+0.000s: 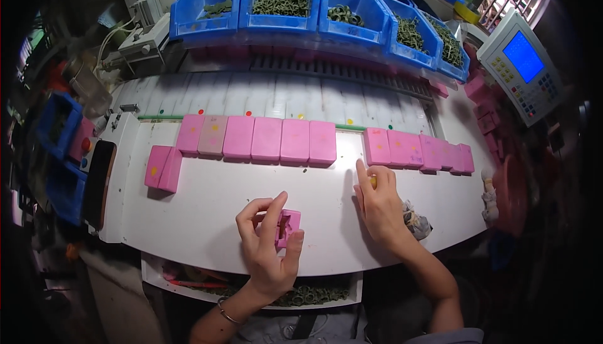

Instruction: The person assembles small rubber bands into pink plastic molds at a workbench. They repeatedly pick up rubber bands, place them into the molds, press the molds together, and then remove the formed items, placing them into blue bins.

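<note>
On the white bench, near its front edge, the person's left hand held a small pink block, the grip clamped on it with the thumb on its near side and the fingers curled over its far side. The block had a dark recess in its face and sat just above the bench top. The right hand lay well apart from it to the right, palm down, forefinger stretched toward the far row; a small yellow piece showed between its fingers, the grip closed loosely about it, though how firmly I could not tell. Just beside that wrist lay a crumpled grey rag.

Across the middle of the bench ran a row of pink blocks standing side by side, then a gap, then a second row curving off to the right. Two more pink blocks lay at the left end. Behind, a line of blue bins held dark green rings. A control panel with a blue screen stood at the right. Below the bench edge, a white tray held more green rings.
</note>
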A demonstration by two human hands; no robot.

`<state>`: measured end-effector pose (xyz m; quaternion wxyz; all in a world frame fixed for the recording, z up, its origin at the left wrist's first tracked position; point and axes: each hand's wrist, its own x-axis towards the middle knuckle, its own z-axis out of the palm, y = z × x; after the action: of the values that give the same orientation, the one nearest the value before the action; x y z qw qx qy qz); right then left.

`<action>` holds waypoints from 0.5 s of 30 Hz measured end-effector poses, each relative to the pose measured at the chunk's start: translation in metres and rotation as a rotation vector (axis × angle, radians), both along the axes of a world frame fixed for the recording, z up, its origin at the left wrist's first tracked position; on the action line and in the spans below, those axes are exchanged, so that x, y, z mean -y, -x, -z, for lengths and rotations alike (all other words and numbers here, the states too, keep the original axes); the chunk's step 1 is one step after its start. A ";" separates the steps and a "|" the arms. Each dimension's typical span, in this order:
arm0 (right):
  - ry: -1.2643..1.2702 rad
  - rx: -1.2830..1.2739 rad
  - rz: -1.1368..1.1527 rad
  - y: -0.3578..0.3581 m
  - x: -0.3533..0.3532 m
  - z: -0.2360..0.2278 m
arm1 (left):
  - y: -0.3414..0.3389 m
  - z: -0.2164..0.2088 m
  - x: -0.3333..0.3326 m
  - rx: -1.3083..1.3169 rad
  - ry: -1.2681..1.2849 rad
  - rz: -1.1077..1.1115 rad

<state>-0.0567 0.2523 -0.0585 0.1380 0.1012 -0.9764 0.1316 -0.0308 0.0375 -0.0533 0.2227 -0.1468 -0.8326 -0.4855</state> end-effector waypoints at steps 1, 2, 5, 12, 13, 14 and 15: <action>-0.018 -0.055 -0.021 0.002 0.000 0.001 | 0.001 0.003 0.000 -0.002 0.016 0.008; -0.037 -0.111 -0.040 0.003 0.000 0.001 | 0.002 0.003 0.000 0.044 -0.042 0.027; -0.029 -0.058 -0.062 -0.004 -0.002 -0.002 | 0.002 0.007 0.002 0.158 -0.154 0.072; 0.021 -0.113 0.004 -0.024 -0.002 -0.010 | 0.001 0.015 0.003 0.227 -0.226 0.085; -0.017 -0.162 -0.038 -0.024 -0.006 -0.005 | 0.001 0.017 0.003 0.248 -0.235 0.093; -0.019 -0.171 -0.049 -0.024 -0.007 -0.001 | 0.001 0.018 0.001 0.252 -0.255 0.093; -0.019 -0.181 -0.063 -0.022 -0.007 0.001 | 0.001 0.018 0.000 0.254 -0.273 0.091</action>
<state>-0.0347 0.2596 -0.0597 0.2204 0.1445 -0.9575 0.1171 -0.0317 0.0370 -0.0711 0.1112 -0.0903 -0.7730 -0.6180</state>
